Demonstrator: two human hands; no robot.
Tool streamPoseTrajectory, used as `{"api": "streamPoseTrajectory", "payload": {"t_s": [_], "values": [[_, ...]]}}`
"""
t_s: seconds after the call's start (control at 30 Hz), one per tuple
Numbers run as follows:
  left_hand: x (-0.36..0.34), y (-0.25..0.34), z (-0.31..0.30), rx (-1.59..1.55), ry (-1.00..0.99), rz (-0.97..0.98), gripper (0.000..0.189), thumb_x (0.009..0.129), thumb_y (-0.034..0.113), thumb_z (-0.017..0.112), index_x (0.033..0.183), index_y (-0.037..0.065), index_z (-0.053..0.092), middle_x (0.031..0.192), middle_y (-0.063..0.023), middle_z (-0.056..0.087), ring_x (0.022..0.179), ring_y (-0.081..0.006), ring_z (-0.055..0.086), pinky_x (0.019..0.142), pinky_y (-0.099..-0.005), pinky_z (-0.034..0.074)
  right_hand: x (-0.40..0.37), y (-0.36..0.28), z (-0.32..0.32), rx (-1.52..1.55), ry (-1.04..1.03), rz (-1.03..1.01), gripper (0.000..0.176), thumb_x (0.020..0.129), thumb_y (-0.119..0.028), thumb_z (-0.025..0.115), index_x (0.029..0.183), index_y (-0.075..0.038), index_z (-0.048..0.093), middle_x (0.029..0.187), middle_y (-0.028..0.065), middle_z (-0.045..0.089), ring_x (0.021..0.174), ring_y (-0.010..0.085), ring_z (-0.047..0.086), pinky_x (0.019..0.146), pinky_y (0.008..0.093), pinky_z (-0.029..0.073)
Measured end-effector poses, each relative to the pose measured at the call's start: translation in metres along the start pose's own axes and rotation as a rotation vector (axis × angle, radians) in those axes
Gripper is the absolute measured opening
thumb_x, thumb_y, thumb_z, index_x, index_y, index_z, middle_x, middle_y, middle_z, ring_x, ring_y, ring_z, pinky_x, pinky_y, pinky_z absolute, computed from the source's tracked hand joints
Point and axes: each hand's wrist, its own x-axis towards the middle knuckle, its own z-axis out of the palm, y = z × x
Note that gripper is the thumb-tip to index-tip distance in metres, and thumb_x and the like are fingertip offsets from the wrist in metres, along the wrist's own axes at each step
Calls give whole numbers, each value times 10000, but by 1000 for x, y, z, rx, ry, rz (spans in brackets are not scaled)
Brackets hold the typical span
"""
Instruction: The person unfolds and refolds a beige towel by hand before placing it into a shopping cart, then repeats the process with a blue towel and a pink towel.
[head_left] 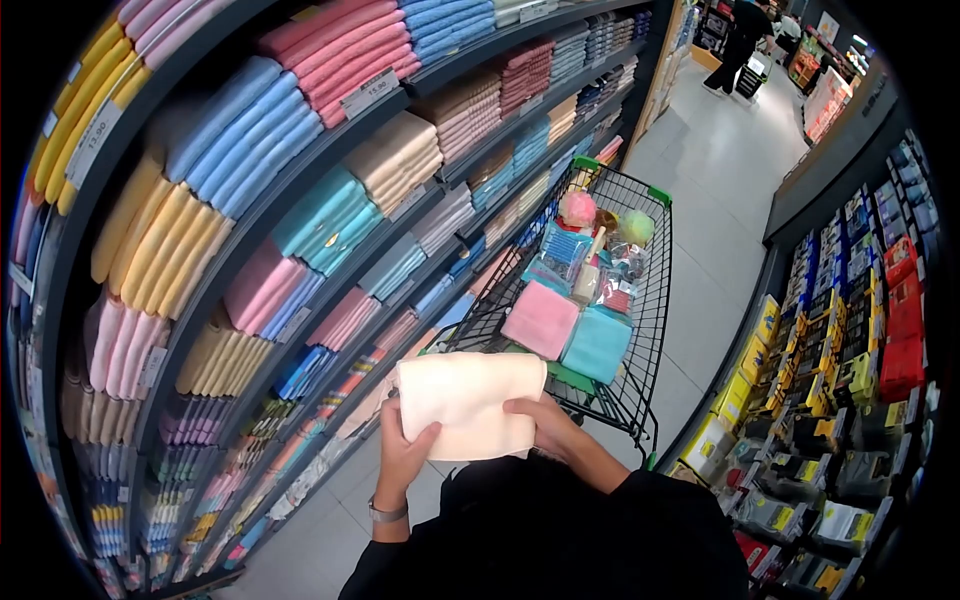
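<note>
A folded cream towel (470, 400) is held up in front of my body, between my two hands. My left hand (405, 445) grips its left edge, thumb on the front face and the other fingers behind. On the right edge, my right hand (545, 420) pinches the towel, with its thumb on the front. Just beyond the towel stands a shopping cart (655, 330) of black wire. In it lie a folded pink towel (540, 320) and a folded turquoise towel (597, 344), with packaged items and round pink and yellow-green things behind them.
Shelves (385, 125) with stacks of folded towels run along the left. On the right, a rack (800, 400) holds packaged goods. A tiled aisle floor (705, 200) leads forward, where a person in dark clothes (740, 45) stands far off.
</note>
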Motion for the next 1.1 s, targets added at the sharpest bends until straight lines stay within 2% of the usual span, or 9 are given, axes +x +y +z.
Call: {"api": "streamPoseTrajectory", "payload": {"t_s": [0.27, 0.43, 0.5, 0.6, 0.7, 0.77, 0.97, 1.03, 1.1], "values": [[31, 13, 26, -231, -136, -196, 647, 806, 26, 695, 1372, -26, 384, 1252, -136, 550, 1117, -198, 556, 946, -325, 460, -12, -28, -24, -33, 1, -100, 551, 857, -113, 652, 1344, 18, 428, 1274, 145, 539, 1131, 237, 563, 978, 360, 463], [38, 21, 30, -257, -268, -253, 616, 810, 12, 684, 1365, -26, 421, 1248, -120, 580, 1121, -206, 576, 955, -327, 461, -10, -58, -50, -332, -130, -333, 600, 874, -273, 659, 1372, -31, 429, 1269, 113, 537, 1190, 187, 501, 1037, 321, 367], [44, 29, 33, -252, -347, -259, 594, 808, 3, 681, 1351, -26, 442, 1240, -113, 588, 1117, -202, 582, 955, -324, 462, -14, -76, -52, -270, -256, -296, 752, 817, -388, 700, 1394, -15, 396, 1312, 121, 516, 1200, 218, 511, 1037, 336, 375], [62, 42, 44, -83, -536, -287, 516, 801, 26, 708, 1272, -35, 508, 1199, -99, 606, 1073, -177, 590, 924, -296, 468, -17, -90, -54, -439, -324, -203, 750, 812, -406, 705, 1389, -16, 424, 1288, 126, 538, 1170, 209, 527, 1016, 314, 383], [83, 57, 65, 229, -672, -184, 447, 819, 78, 712, 1223, -21, 546, 1140, -95, 631, 1019, -159, 597, 888, -288, 473, -19, -109, -43, -966, -320, -12, 718, 823, -413, 701, 1365, -7, 464, 1248, 130, 571, 1138, 198, 538, 994, 298, 392], [100, 59, 78, 486, -708, -66, 435, 829, 92, 705, 1223, -10, 550, 1118, -99, 638, 1007, -160, 600, 881, -291, 474, -16, -101, -49, -862, -224, -5, 652, 849, -394, 686, 1333, 0, 500, 1206, 125, 603, 1094, 188, 556, 965, 295, 412], [123, 13, 94, 311, -377, 92, 252, 909, 27, 568, 1158, -5, 562, 1060, -82, 649, 973, -165, 605, 877, -290, 468, -16, -124, -110, -836, 177, -115, 496, 853, -388, 674, 1182, -20, 627, 1078, 108, 680, 957, 167, 633, 838, 303, 489], [114, -21, 82, 306, -272, 56, 205, 922, 28, 549, 1123, -9, 568, 1048, -83, 651, 969, -171, 608, 875, -291, 470, -10, -133, -160, -687, 375, -212, 497, 859, -335, 678, 1208, 9, 596, 1096, 123, 669, 957, 186, 648, 841, 314, 505], [86, -48, 81, 374, -296, -11, 129, 942, 50, 534, 1044, -3, 593, 1005, -82, 661, 946, -168, 619, 855, -294, 476, 6, -130, -220, -277, 437, -303, 490, 865, -248, 667, 1241, 42, 546, 1121, 148, 651, 966, 213, 655, 863, 319, 514]]}}
